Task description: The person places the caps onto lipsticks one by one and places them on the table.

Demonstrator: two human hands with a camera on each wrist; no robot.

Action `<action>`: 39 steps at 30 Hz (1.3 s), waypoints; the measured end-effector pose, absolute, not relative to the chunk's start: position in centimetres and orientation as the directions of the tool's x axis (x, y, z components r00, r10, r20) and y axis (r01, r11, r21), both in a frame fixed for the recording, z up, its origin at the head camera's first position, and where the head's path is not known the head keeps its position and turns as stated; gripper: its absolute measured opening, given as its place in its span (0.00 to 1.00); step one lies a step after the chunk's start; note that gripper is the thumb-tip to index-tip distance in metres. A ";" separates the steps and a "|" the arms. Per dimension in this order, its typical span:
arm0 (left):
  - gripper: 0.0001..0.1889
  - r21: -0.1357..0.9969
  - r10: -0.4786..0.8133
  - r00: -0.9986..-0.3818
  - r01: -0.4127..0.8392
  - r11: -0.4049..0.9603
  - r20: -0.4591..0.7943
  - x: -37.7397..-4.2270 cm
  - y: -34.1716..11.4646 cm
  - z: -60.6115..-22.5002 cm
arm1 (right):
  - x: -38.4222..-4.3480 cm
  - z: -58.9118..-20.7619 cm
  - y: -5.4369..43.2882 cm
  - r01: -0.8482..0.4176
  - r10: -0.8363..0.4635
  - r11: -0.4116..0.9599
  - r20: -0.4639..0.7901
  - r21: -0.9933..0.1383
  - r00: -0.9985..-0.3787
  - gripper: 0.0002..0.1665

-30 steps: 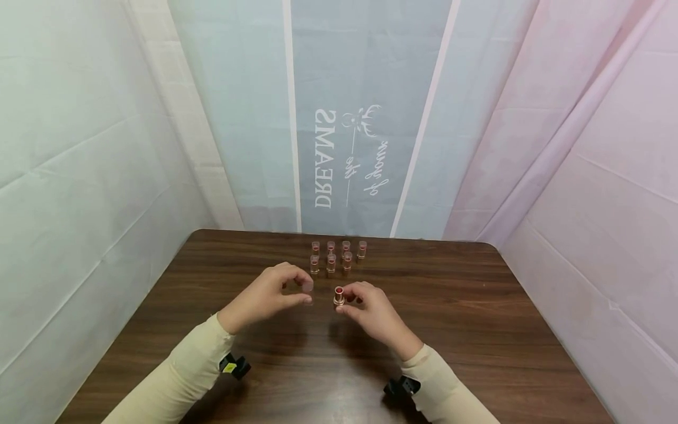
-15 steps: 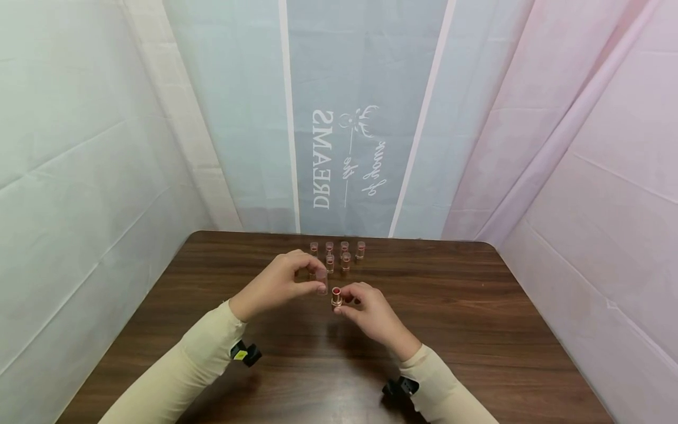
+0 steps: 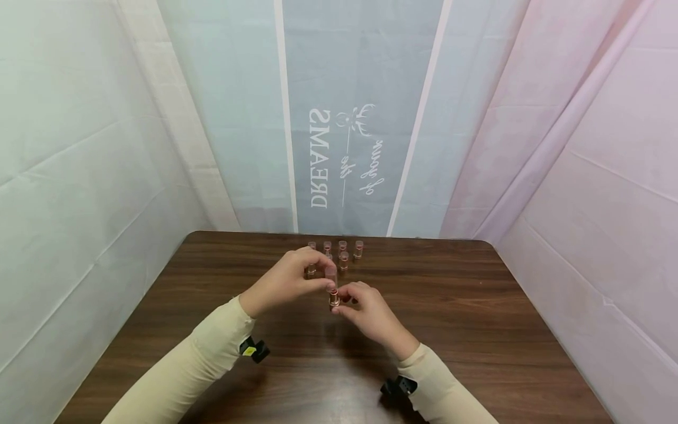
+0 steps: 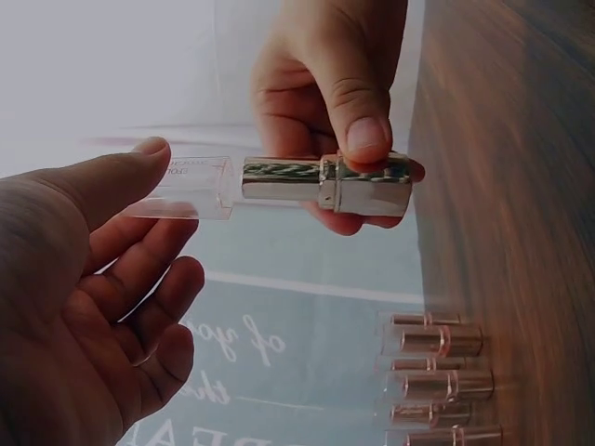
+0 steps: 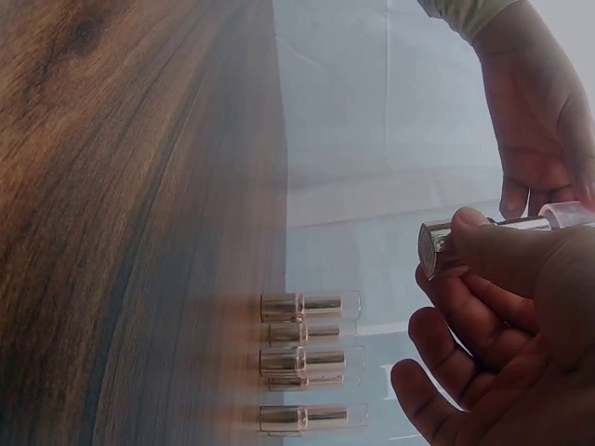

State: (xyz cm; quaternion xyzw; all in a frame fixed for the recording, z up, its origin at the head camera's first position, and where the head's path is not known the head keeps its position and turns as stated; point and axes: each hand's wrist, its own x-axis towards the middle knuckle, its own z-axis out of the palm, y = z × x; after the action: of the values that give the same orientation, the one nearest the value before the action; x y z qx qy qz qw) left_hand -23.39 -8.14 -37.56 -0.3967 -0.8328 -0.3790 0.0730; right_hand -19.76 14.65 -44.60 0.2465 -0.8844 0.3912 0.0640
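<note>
My right hand (image 3: pixel 372 312) pinches the base of a gold lipstick tube (image 4: pixel 288 178), held upright above the table with its red tip up. Between thumb and fingers my left hand (image 3: pixel 293 280) pinches a clear lipstick cap (image 4: pixel 197 186). The cap sits right over the top of the tube, its open rim at the tube's upper end, in line with it. In the right wrist view the cap (image 5: pixel 567 216) meets the tube's end beside the left fingers. The remaining fingers of both hands are loosely bent.
Several capped lipsticks (image 3: pixel 344 261) stand in two rows toward the back of the brown wooden table (image 3: pixel 450 330). My left hand partly covers the front row. A pale blue cloth (image 3: pixel 360 70) with mirrored lettering hangs behind the table; white cloth hangs at both sides.
My left hand has moved right with the clear cap, from beside the lipstick to over its top. The right hand has stayed nearly in place, holding the tube.
</note>
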 end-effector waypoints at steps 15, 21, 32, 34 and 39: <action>0.08 0.542 0.654 -0.649 0.735 0.407 0.389 -23.6 -7.4 -38.5 | -19.7 -44.1 14.7 -0.442 -0.331 0.545 0.302 -0.712 -0.894 0.09; 0.08 0.551 0.652 -0.668 0.715 0.430 0.358 -23.4 -7.3 -38.9 | -19.5 -44.0 14.7 -0.419 -0.309 0.537 0.292 -0.732 -0.905 0.09; 0.08 0.570 0.642 -0.680 0.701 0.429 0.353 -23.3 -7.2 -39.5 | -19.3 -44.2 14.7 -0.447 -0.326 0.518 0.314 -0.729 -0.891 0.09; 0.08 0.575 0.640 -0.682 0.698 0.427 0.353 -23.3 -7.2 -39.5 | -19.2 -44.2 14.7 -0.449 -0.330 0.515 0.314 -0.730 -0.890 0.09; 0.08 0.570 0.640 -0.684 0.698 0.434 0.350 -23.2 -7.2 -39.6 | -19.2 -44.2 14.7 -0.457 -0.337 0.510 0.319 -0.729 -0.886 0.09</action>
State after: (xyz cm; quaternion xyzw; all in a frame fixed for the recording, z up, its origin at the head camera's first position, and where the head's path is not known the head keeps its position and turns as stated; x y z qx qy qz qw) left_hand -23.17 -7.15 -39.58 -0.3953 -0.8458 -0.3559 0.0408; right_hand -19.17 14.75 -44.23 0.2290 -0.8663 0.4386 0.0683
